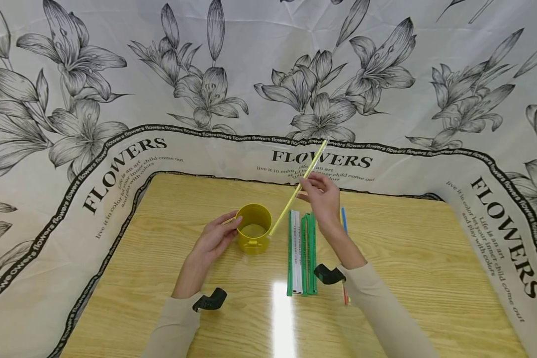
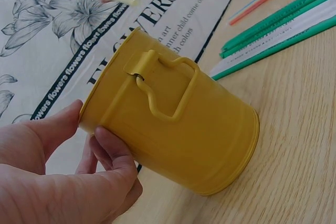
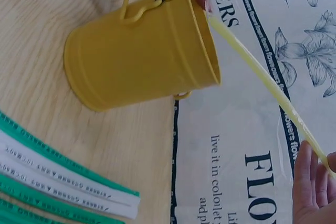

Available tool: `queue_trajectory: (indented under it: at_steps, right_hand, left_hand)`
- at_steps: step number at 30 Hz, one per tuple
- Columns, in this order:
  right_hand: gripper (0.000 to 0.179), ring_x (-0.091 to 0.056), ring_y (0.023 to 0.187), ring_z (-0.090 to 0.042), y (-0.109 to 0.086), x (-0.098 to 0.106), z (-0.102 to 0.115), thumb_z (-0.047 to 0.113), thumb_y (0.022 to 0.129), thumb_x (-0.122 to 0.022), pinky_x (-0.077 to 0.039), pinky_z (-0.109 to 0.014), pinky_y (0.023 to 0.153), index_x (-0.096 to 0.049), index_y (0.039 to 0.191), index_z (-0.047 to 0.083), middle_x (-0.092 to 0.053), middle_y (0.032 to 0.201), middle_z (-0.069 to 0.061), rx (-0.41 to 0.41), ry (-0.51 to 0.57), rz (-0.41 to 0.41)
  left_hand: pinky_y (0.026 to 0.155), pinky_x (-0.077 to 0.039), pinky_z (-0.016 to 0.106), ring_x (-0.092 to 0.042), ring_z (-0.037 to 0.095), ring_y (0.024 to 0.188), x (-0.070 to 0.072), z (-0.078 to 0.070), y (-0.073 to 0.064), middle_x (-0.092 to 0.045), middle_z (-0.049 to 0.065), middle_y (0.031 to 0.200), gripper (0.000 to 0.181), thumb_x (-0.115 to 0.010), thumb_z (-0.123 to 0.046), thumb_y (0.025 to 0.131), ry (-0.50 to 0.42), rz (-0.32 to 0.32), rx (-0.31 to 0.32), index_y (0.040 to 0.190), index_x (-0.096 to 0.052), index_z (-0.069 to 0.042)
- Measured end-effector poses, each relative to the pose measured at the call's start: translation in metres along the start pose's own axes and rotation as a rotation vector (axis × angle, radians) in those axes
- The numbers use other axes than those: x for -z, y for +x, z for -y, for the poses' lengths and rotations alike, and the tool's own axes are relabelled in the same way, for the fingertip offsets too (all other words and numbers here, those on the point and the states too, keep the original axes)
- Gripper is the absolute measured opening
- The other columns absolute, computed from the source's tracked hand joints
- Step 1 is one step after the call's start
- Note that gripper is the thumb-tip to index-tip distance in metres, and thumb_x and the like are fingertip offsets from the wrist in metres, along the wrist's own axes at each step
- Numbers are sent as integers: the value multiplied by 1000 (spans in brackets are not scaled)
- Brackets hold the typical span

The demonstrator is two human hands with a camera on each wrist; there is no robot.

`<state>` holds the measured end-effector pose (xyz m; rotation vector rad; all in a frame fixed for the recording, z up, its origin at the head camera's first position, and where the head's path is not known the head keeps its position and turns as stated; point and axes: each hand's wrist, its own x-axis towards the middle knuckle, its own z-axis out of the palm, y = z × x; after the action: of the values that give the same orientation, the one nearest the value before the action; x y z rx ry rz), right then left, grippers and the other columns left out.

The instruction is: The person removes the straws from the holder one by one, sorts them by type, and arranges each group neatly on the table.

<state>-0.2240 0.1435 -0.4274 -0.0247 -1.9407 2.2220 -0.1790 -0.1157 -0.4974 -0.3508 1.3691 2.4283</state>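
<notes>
My left hand [image 1: 214,239] grips a yellow metal bucket [image 1: 253,244] by its left side, thumb at the rim and fingers against the outer wall. The bucket stands upright on the table, and a wire handle [image 2: 175,106] shows on its side in the left wrist view. Between thumb and fingers, my right hand [image 1: 324,203] pinches a long yellow straw [image 3: 257,71] in a clear wrapper. The straw slants, its lower end close by the bucket's rim and its upper end pointing up and away to the right.
Green and white paper-wrapped straws [image 1: 297,253] lie side by side right of the bucket. Beyond them, partly under my right forearm, are a blue straw [image 1: 344,219] and a red one [image 1: 345,294]. A flower-print cloth [image 1: 232,166] rises behind the wooden table [image 1: 407,248].
</notes>
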Motion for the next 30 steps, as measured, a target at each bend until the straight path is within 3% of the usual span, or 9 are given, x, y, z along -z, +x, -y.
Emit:
queue_trajectory:
  at_steps: [5, 14, 21, 30]
  right_hand:
    - [25, -71, 89, -18, -1, 14, -6, 3, 99, -67, -61, -37, 83, -61, 121, -7, -65, 106, -14, -9, -24, 0]
    - [30, -72, 87, -18, -6, 36, -15, 6, 99, -69, -61, -38, 84, -60, 123, -10, -67, 101, -5, -14, -58, 7]
    - [34, -72, 84, -13, -10, 53, -23, 6, 98, -70, -62, -31, 79, -59, 125, -11, -67, 100, -3, -51, -82, -18]
    - [39, -71, 89, -10, -21, 82, -34, 10, 100, -68, -61, -27, 79, -58, 132, -10, -66, 103, 0, -84, -190, -27]
  left_hand:
    - [80, -51, 20, -56, 14, 94, 1, 0, 1, -57, 13, 125, 48, -58, -1, 104, 4, 3, 1, 150, -44, 4]
    - [80, -51, 20, -56, 14, 94, 0, -1, 3, -51, 19, 137, 48, -57, -1, 105, 8, 3, -1, 151, -43, 3]
    - [79, -50, 20, -55, 14, 92, -1, -1, 2, -53, 18, 133, 47, -57, 0, 105, 21, -10, -3, 150, -44, 3]
    - [80, -51, 21, -57, 14, 93, 0, 1, 0, -57, 14, 126, 47, -59, -1, 104, 40, -25, -15, 149, -46, 3]
